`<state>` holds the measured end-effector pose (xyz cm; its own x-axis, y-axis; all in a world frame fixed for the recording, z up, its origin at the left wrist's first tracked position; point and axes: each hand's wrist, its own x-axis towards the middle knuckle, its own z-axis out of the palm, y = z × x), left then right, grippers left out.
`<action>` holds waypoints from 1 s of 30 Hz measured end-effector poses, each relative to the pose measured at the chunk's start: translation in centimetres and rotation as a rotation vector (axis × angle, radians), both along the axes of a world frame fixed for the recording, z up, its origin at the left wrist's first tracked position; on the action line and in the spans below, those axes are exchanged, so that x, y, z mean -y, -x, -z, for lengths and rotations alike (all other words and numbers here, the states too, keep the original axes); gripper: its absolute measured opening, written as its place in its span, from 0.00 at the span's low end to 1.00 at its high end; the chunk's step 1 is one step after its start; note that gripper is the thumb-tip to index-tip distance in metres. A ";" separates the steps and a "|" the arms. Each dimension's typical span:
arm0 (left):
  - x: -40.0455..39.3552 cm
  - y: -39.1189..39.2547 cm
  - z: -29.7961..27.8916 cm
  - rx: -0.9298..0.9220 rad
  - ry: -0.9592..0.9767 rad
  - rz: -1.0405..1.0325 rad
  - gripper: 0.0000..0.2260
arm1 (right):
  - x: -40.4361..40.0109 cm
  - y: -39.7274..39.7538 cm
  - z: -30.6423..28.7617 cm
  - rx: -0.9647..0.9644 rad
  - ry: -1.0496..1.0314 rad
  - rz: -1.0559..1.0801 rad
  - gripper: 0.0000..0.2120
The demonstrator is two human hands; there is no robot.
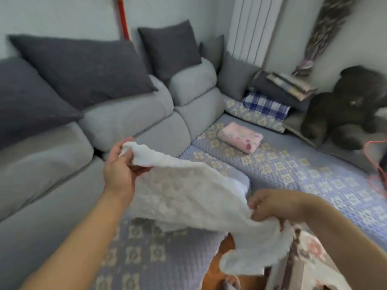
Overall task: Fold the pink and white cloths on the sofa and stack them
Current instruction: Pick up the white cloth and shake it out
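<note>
White cloth (188,197), edges pinched, both hands

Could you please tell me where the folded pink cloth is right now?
The pink cloth lies folded on the patterned sofa cover, upper right of centre, before the blue checked cloth.

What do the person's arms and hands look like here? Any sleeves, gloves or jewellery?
Both forearms are bare as far as the picture shows, with no sleeves in view. The left hand and right hand wear no gloves, and no rings, watch or bracelets can be seen, though the picture is somewhat blurred.
</note>
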<state>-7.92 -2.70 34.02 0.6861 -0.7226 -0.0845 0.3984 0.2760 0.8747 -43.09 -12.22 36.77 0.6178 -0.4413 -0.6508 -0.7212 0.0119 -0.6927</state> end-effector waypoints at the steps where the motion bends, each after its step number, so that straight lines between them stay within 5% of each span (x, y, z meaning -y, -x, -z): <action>1: 2.4 0.1 -1.1 0.089 -0.050 0.020 0.15 | 0.9 0.4 -1.7 0.095 -0.090 -0.111 0.03; 4: 10.5 0.3 -1.4 0.117 -0.201 0.086 0.18 | 6.4 2.2 -3.0 0.472 -0.324 -0.084 0.06; 7: 19.6 0.6 2.1 0.136 -0.445 0.003 0.14 | 14.6 2.5 1.1 0.671 -0.332 0.371 0.17; 9: 25.8 1.1 3.5 0.035 -0.537 0.042 0.14 | 21.7 1.3 3.9 0.547 -0.220 0.626 0.10; 12: 37.0 1.4 0.6 0.064 -0.576 0.037 0.12 | 34.9 0.9 4.4 0.080 0.314 0.691 0.08; 14: 44.4 2.9 -7.2 0.254 -0.430 0.051 0.09 | 43.9 2.7 -0.5 -0.031 0.668 0.580 0.07; 16: 50.5 4.7 -18.0 0.344 -0.159 0.042 0.08 | 51.2 4.7 -8.9 0.125 0.934 0.638 0.10; 18: 55.1 5.5 -28.1 0.228 0.182 0.068 0.10 | 55.6 6.9 -18.7 0.391 1.048 0.867 0.15; 21: 59.1 6.0 -38.6 0.073 0.531 0.106 0.12 | 56.9 9.1 -30.5 0.702 1.222 0.932 0.15; 25: 60.9 5.6 -43.1 -0.045 0.715 0.111 0.13 | 54.7 10.4 -36.7 0.756 1.361 0.834 0.08; 30: 60.7 4.0 -37.7 -0.089 0.581 -0.023 0.14 | 52.4 10.3 -33.1 0.559 1.336 0.744 0.05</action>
<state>-11.89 -63.36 71.75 0.7109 -0.6524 0.2628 0.4516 0.7098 0.5405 -53.34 -64.57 69.91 0.0367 -0.7686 0.6386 -0.5005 -0.5673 -0.6540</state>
